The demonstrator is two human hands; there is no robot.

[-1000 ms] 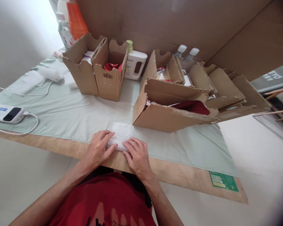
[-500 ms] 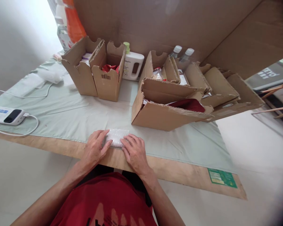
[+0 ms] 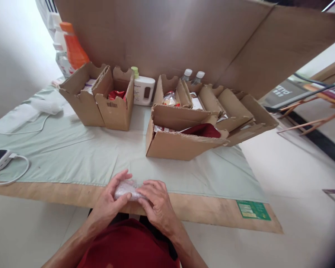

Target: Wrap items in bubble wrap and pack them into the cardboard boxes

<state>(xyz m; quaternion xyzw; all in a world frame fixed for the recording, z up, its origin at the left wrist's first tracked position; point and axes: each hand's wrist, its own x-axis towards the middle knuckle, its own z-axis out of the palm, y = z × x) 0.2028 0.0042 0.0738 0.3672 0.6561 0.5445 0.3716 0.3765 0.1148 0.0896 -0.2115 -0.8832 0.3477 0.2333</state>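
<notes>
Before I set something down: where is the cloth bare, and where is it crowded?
Bare cloth shows between the white device and left hand, and between the right hand, front box and green label. Crowded: along the back, with other boxes and a white bottle, and far left, with crumpled plastic.

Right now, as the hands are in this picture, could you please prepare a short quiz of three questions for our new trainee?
1. Choose one. What do the left hand and the right hand both touch?
a) an orange bottle
b) bubble wrap
c) a white cable

2. True or false? The green label is near the right end of the wooden table edge.

3. Fill the gap. The white jug at the back has a light ____ cap.

Key: 1. b; 2. true; 3. green.
</notes>
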